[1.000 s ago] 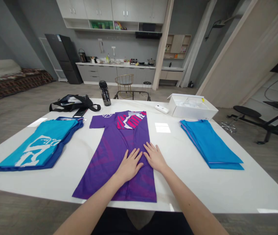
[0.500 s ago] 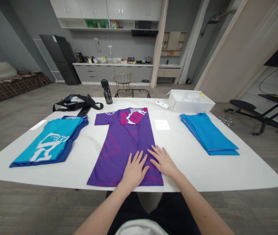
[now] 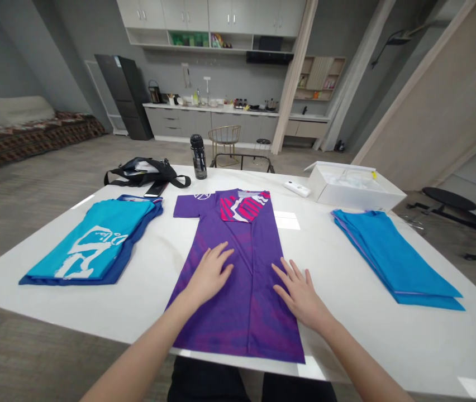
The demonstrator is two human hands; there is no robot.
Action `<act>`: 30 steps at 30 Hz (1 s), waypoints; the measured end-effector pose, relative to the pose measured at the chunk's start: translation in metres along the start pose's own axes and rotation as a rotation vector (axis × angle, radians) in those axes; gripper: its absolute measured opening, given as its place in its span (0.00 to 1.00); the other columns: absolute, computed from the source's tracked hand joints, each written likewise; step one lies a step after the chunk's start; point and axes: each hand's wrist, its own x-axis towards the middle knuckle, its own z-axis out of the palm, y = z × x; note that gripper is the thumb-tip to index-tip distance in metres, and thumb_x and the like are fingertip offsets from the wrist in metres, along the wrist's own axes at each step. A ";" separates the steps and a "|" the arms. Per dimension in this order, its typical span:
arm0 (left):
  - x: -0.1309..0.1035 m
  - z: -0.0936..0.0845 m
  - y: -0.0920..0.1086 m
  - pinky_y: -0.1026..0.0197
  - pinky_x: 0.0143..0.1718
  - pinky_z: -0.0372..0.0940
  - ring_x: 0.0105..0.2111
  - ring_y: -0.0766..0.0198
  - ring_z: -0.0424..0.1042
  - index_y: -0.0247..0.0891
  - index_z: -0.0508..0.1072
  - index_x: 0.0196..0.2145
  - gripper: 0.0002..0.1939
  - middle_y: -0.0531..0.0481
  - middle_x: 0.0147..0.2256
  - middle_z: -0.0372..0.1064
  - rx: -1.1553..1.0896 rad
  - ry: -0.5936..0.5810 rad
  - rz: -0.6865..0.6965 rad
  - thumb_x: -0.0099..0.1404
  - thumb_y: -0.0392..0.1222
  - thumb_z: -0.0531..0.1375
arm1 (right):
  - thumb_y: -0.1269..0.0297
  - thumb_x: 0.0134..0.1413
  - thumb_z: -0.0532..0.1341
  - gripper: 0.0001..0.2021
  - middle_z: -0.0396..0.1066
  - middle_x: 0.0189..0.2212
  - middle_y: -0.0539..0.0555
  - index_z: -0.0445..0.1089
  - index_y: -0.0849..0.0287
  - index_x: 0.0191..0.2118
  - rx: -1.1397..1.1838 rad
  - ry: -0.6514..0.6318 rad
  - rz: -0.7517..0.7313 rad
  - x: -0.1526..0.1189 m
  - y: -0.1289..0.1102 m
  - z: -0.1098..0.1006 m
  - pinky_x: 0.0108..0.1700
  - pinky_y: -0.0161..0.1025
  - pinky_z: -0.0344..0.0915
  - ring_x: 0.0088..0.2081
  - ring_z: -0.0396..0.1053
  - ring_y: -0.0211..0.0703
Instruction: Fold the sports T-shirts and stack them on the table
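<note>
A purple short-sleeved shirt (image 3: 238, 312) lies in front of me with its right side folded inward over the body. Its left sleeve sticks out flat, and a pink, white and purple pattern shows near the collar. My left hand (image 3: 209, 274) is over the shirt's left half with fingers spread; whether it touches the cloth I cannot tell. Beside the folded right edge is my right hand (image 3: 300, 291), fingers apart, the tips at the edge of the fabric. Neither hand grips anything.
Folded blue shirts (image 3: 91, 240) with white lettering lie to the left; folded blue cloth (image 3: 397, 254) lies right. Along the white table's (image 3: 146, 301) far side are a black bag (image 3: 141, 172), phone (image 3: 156, 190), bottle (image 3: 198, 157), white remote (image 3: 297, 188) and open white box (image 3: 353, 187).
My hands have moved apart from the shirt's middle, the left one further up and left, the right one to the folded edge. The view has shifted and tilted.
</note>
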 end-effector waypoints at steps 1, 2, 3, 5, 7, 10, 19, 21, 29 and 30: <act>0.017 -0.006 -0.021 0.45 0.68 0.55 0.66 0.56 0.60 0.43 0.69 0.60 0.21 0.44 0.66 0.60 -0.001 0.030 -0.017 0.73 0.44 0.52 | 0.46 0.69 0.50 0.27 0.44 0.74 0.51 0.55 0.39 0.71 -0.003 0.022 -0.006 0.016 0.000 -0.002 0.68 0.72 0.40 0.73 0.40 0.60; 0.036 -0.011 -0.043 0.48 0.67 0.57 0.64 0.56 0.63 0.41 0.71 0.57 0.19 0.43 0.64 0.63 -0.002 0.068 -0.038 0.72 0.43 0.52 | 0.48 0.68 0.51 0.26 0.46 0.73 0.54 0.59 0.42 0.69 -0.002 0.049 -0.026 0.034 -0.002 -0.005 0.69 0.70 0.43 0.73 0.42 0.60; 0.055 -0.017 -0.064 0.50 0.65 0.60 0.62 0.56 0.66 0.39 0.72 0.55 0.18 0.42 0.62 0.65 0.000 0.095 -0.052 0.71 0.41 0.52 | 0.50 0.68 0.53 0.25 0.50 0.72 0.56 0.62 0.46 0.67 0.005 0.076 -0.056 0.054 -0.006 -0.008 0.69 0.67 0.46 0.72 0.46 0.59; 0.094 -0.026 -0.106 0.53 0.63 0.62 0.58 0.56 0.69 0.38 0.73 0.53 0.18 0.41 0.57 0.69 0.040 0.132 -0.096 0.69 0.38 0.52 | 0.55 0.67 0.55 0.20 0.59 0.67 0.60 0.70 0.52 0.60 0.043 0.137 -0.142 0.100 -0.016 -0.016 0.68 0.57 0.53 0.68 0.55 0.54; 0.131 -0.036 -0.143 0.52 0.60 0.65 0.56 0.55 0.71 0.37 0.74 0.53 0.18 0.41 0.54 0.71 0.106 0.123 -0.176 0.69 0.37 0.52 | 0.59 0.67 0.56 0.16 0.65 0.62 0.61 0.73 0.55 0.54 0.087 0.197 -0.205 0.152 -0.030 -0.024 0.65 0.51 0.59 0.64 0.60 0.51; 0.178 -0.046 -0.189 0.52 0.58 0.65 0.55 0.53 0.72 0.37 0.73 0.53 0.18 0.40 0.56 0.70 0.182 0.083 -0.280 0.69 0.37 0.52 | 0.62 0.66 0.57 0.13 0.70 0.55 0.59 0.74 0.55 0.52 0.150 0.215 -0.280 0.236 -0.052 -0.030 0.60 0.46 0.63 0.58 0.66 0.48; 0.254 -0.024 -0.264 0.54 0.60 0.61 0.59 0.53 0.67 0.35 0.67 0.61 0.22 0.38 0.59 0.67 0.216 0.083 -0.302 0.72 0.39 0.49 | 0.70 0.65 0.54 0.15 0.76 0.46 0.55 0.73 0.58 0.52 0.200 0.144 -0.107 0.443 -0.083 0.002 0.54 0.39 0.65 0.48 0.73 0.44; 0.258 -0.017 -0.272 0.50 0.58 0.61 0.58 0.50 0.67 0.37 0.68 0.59 0.21 0.38 0.56 0.68 0.265 0.070 -0.315 0.73 0.43 0.49 | 0.68 0.66 0.54 0.16 0.75 0.49 0.56 0.72 0.57 0.54 0.149 0.123 -0.095 0.468 -0.082 0.011 0.54 0.40 0.66 0.49 0.73 0.45; 0.236 -0.026 -0.300 0.40 0.53 0.57 0.54 0.40 0.64 0.34 0.71 0.49 0.19 0.31 0.52 0.68 0.533 0.054 -0.464 0.75 0.49 0.48 | 0.58 0.70 0.52 0.16 0.72 0.51 0.58 0.69 0.51 0.56 -0.047 0.079 -0.116 0.492 -0.080 0.029 0.50 0.46 0.67 0.49 0.72 0.52; 0.231 -0.029 -0.303 0.40 0.52 0.57 0.54 0.40 0.64 0.33 0.70 0.48 0.19 0.31 0.52 0.68 0.566 0.044 -0.457 0.75 0.49 0.48 | 0.58 0.70 0.51 0.15 0.73 0.50 0.58 0.69 0.51 0.55 -0.059 0.078 -0.110 0.492 -0.081 0.029 0.49 0.46 0.67 0.48 0.72 0.53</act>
